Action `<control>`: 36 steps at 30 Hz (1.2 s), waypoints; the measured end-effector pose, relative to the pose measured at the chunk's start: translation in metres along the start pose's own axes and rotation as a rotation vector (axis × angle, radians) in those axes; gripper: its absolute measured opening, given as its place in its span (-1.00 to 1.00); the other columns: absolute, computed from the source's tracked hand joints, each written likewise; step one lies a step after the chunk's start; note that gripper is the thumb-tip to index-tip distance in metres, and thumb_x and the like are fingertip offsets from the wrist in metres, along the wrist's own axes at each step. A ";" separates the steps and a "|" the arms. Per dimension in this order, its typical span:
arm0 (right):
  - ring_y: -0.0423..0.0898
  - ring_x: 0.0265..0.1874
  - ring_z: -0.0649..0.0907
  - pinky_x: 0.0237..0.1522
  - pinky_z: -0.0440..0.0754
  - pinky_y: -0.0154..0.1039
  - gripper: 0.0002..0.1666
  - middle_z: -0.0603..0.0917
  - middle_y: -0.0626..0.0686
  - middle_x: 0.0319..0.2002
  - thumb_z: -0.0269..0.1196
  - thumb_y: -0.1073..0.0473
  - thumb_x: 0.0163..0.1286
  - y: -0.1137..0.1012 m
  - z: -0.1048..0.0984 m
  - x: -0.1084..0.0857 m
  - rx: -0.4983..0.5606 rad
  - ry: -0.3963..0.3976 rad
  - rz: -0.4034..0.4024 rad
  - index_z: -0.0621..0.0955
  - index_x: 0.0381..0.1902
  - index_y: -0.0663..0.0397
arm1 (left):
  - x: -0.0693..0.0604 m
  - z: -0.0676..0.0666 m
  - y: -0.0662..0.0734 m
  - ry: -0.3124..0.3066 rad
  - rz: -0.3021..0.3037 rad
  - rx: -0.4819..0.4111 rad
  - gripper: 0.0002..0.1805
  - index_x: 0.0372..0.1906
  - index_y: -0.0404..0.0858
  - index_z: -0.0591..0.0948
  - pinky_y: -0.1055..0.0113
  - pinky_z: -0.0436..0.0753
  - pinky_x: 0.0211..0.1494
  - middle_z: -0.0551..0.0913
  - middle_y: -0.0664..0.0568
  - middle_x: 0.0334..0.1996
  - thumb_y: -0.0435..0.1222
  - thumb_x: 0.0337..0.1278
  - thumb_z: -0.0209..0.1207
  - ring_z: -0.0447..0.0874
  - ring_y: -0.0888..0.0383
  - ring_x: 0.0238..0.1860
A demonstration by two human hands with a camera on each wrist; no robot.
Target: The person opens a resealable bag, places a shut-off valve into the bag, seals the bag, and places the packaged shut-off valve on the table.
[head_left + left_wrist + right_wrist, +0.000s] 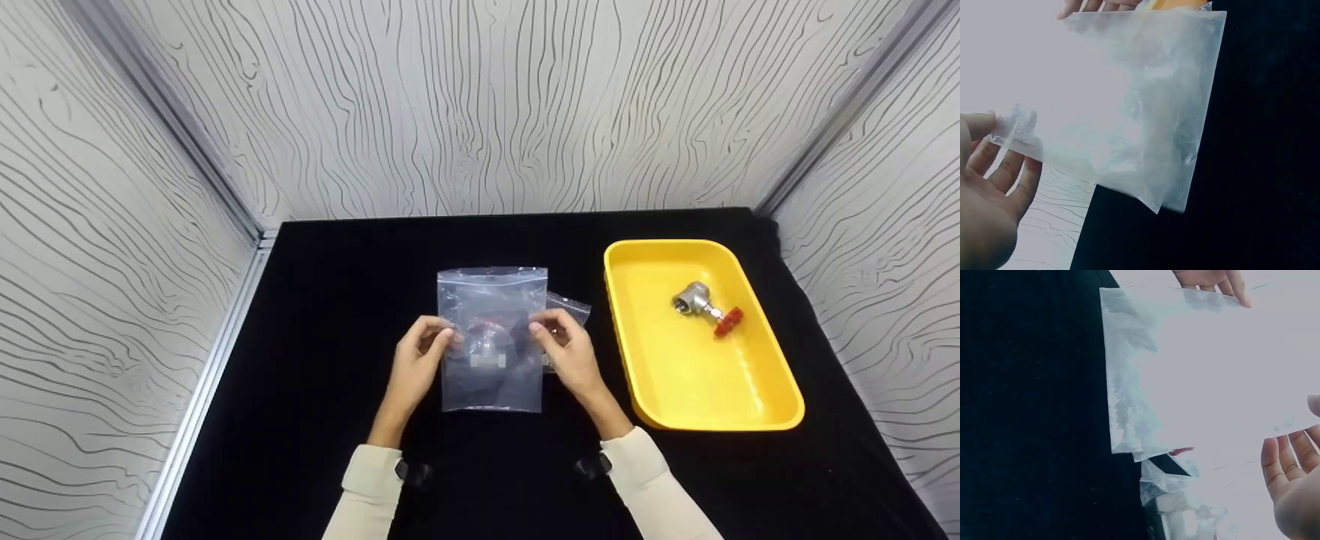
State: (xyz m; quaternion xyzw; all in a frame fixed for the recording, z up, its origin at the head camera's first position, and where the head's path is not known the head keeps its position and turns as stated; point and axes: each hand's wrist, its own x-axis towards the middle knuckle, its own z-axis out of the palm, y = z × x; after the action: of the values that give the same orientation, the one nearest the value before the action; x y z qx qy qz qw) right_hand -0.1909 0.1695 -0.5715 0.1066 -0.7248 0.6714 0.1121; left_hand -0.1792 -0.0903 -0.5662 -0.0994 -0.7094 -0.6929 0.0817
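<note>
Both hands hold a clear zip bag (491,300) by its side edges, zip strip at the far end. My left hand (416,360) pinches the left edge between thumb and fingers; my right hand (571,358) pinches the right edge. A red arc and pale fitting shapes show dimly through the plastic; whether they lie inside or behind it I cannot tell. Glare washes out most of the bag (1168,124) in both wrist views. Partly hidden behind it is a second zip bag (571,306), its contents (1179,512) blocky and unclear.
To the right stands a yellow tray (697,382). Inside it lies a metal valve (694,297) with a red handwheel (727,322). Black cloth (337,315) covers the table, and wood-patterned panels (480,105) enclose the back and sides.
</note>
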 end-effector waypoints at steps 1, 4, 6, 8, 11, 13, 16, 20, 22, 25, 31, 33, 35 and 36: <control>-0.27 -0.36 0.67 -0.38 0.61 -0.47 -0.86 0.73 0.12 -0.24 0.33 0.40 0.48 -0.001 0.000 0.000 -0.001 0.006 -0.003 0.67 -0.08 0.40 | 0.000 0.000 0.001 -0.004 -0.001 0.003 -0.87 -0.03 -0.42 0.63 0.40 0.72 -0.15 0.80 -0.30 -0.22 -0.40 0.52 0.21 0.79 0.16 -0.25; -0.27 -0.42 0.65 -0.46 0.58 -0.47 -0.89 0.72 0.11 -0.30 0.34 0.41 0.46 -0.004 -0.001 0.001 -0.005 0.014 -0.015 0.67 -0.11 0.40 | 0.000 0.000 0.002 -0.007 -0.003 -0.002 -0.86 -0.03 -0.42 0.63 0.40 0.72 -0.15 0.81 -0.31 -0.21 -0.40 0.51 0.22 0.80 0.15 -0.25; -0.28 -0.43 0.65 -0.47 0.58 -0.47 -0.90 0.72 0.14 -0.31 0.34 0.43 0.45 -0.004 -0.001 0.000 -0.001 0.012 -0.028 0.67 -0.13 0.42 | 0.001 0.001 0.002 -0.007 -0.005 -0.005 -0.86 -0.03 -0.43 0.63 0.40 0.72 -0.15 0.81 -0.32 -0.22 -0.40 0.50 0.22 0.80 0.16 -0.25; -0.29 -0.43 0.64 -0.46 0.58 -0.48 -0.90 0.72 0.16 -0.32 0.34 0.45 0.44 -0.005 -0.001 0.000 0.006 0.005 -0.037 0.66 -0.14 0.44 | 0.001 0.001 0.002 -0.005 -0.005 -0.004 -0.87 -0.03 -0.43 0.63 0.40 0.73 -0.14 0.81 -0.31 -0.22 -0.41 0.50 0.22 0.80 0.17 -0.26; -0.29 -0.43 0.63 -0.44 0.57 -0.49 -0.90 0.71 0.12 -0.33 0.34 0.45 0.44 -0.006 -0.002 0.000 0.016 -0.006 -0.034 0.66 -0.14 0.45 | 0.001 0.000 0.003 -0.001 -0.002 0.001 -0.87 -0.03 -0.42 0.63 0.40 0.73 -0.14 0.81 -0.31 -0.23 -0.41 0.50 0.22 0.79 0.17 -0.26; -0.28 -0.44 0.62 -0.46 0.55 -0.49 -0.89 0.70 0.06 -0.34 0.35 0.44 0.44 -0.008 -0.003 0.000 0.021 -0.010 -0.027 0.65 -0.14 0.44 | 0.002 0.001 0.003 0.000 0.003 0.005 -0.87 -0.03 -0.42 0.63 0.40 0.73 -0.13 0.81 -0.30 -0.23 -0.41 0.50 0.22 0.79 0.17 -0.26; -0.27 -0.45 0.62 -0.46 0.56 -0.48 -0.87 0.69 -0.02 -0.34 0.35 0.43 0.45 -0.010 -0.003 0.000 0.024 -0.013 -0.030 0.65 -0.12 0.43 | 0.002 0.002 0.003 -0.005 0.007 0.015 -0.87 -0.03 -0.41 0.64 0.40 0.73 -0.13 0.81 -0.29 -0.23 -0.41 0.50 0.22 0.79 0.18 -0.25; -0.28 -0.45 0.62 -0.44 0.60 -0.47 -0.88 0.67 -0.07 -0.35 0.35 0.46 0.43 -0.013 -0.004 -0.001 0.025 -0.007 -0.071 0.64 -0.13 0.46 | 0.003 0.004 0.005 -0.012 0.002 0.036 -0.86 0.00 -0.39 0.65 0.40 0.74 -0.11 0.80 -0.26 -0.20 -0.39 0.51 0.23 0.77 0.18 -0.23; -0.30 -0.46 0.61 -0.42 0.61 -0.48 -0.89 0.65 -0.08 -0.35 0.34 0.50 0.41 -0.014 -0.005 -0.002 0.034 0.001 -0.096 0.63 -0.15 0.48 | 0.003 0.006 0.006 -0.005 -0.002 0.053 -0.84 0.02 -0.37 0.65 0.41 0.73 -0.10 0.78 -0.23 -0.17 -0.38 0.49 0.25 0.75 0.19 -0.21; -0.31 -0.46 0.59 -0.45 0.58 -0.50 -0.90 0.64 -0.11 -0.36 0.32 0.54 0.39 -0.016 -0.007 -0.004 0.062 0.017 -0.122 0.60 -0.18 0.53 | 0.004 0.007 0.007 0.014 -0.002 0.078 -0.81 0.05 -0.34 0.65 0.41 0.70 -0.09 0.75 -0.19 -0.14 -0.37 0.45 0.29 0.71 0.19 -0.19; -0.27 -0.54 0.58 -0.64 0.48 -0.44 -0.90 0.61 -0.12 -0.39 0.26 0.59 0.39 -0.018 -0.011 -0.006 0.146 0.042 -0.172 0.54 -0.19 0.58 | 0.003 0.009 0.007 0.046 0.026 0.119 -0.78 0.04 -0.32 0.66 0.33 0.70 -0.04 0.70 -0.15 -0.14 -0.36 0.38 0.36 0.67 0.19 -0.13; -0.23 -0.54 0.60 -0.66 0.50 -0.41 -0.88 0.61 -0.08 -0.37 0.23 0.61 0.40 -0.017 -0.012 -0.007 0.198 0.034 -0.202 0.48 -0.20 0.62 | 0.003 0.010 0.008 0.042 0.027 0.121 -0.80 0.01 -0.33 0.66 0.33 0.70 -0.05 0.69 -0.13 -0.17 -0.38 0.38 0.36 0.65 0.19 -0.15; -0.20 -0.50 0.63 -0.64 0.56 -0.40 -0.88 0.63 -0.05 -0.32 0.18 0.62 0.41 -0.016 -0.013 -0.007 0.246 0.018 -0.228 0.41 -0.22 0.63 | 0.003 0.013 0.008 0.026 0.020 0.116 -0.81 0.00 -0.36 0.65 0.34 0.68 -0.07 0.68 -0.13 -0.19 -0.39 0.39 0.34 0.64 0.19 -0.18; -0.17 -0.48 0.65 -0.62 0.59 -0.39 -0.88 0.63 -0.02 -0.29 0.15 0.63 0.41 -0.016 -0.013 -0.008 0.266 0.008 -0.243 0.39 -0.23 0.63 | 0.003 0.014 0.009 0.013 0.018 0.109 -0.81 0.00 -0.39 0.65 0.34 0.68 -0.08 0.69 -0.14 -0.20 -0.40 0.40 0.33 0.65 0.18 -0.18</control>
State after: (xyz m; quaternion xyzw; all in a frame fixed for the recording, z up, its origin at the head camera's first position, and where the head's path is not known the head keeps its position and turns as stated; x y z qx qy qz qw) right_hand -0.1784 0.1812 -0.5580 0.2045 -0.6111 0.7432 0.1802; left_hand -0.1793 -0.0757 -0.5573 -0.0966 -0.7446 -0.6533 0.0978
